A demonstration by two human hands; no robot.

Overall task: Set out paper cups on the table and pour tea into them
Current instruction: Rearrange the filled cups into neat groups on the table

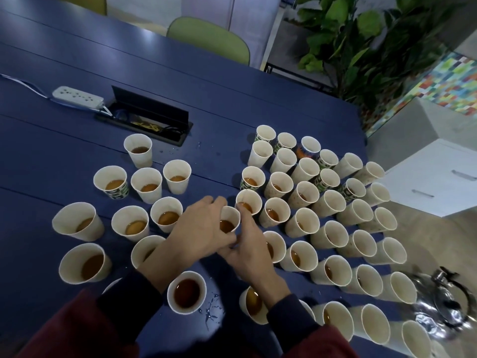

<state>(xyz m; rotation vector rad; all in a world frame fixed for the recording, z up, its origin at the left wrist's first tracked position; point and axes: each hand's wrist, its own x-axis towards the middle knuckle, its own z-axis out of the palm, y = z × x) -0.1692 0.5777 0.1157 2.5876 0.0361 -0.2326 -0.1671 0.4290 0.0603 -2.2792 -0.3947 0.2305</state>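
Both hands clasp one paper cup [229,214] from opposite sides: the left hand [196,228] curls its fingers round the cup's left wall and far rim, and the right hand [249,250] pinches the right wall, fingertips close to the rim. Brown tea [225,226] shows inside. Whether the cup rests on the table [77,153] or is lifted I cannot tell. It sits about mid-table, between two groups. Left of the grip stands a loose cluster of filled cups [139,223]; right of it, tight rows of cups [333,231] run toward the table's right edge, the farthest looking empty. A steel kettle [444,306] stands by the near right corner, well apart from both hands. Spilled drops [210,310] lie near the near edge
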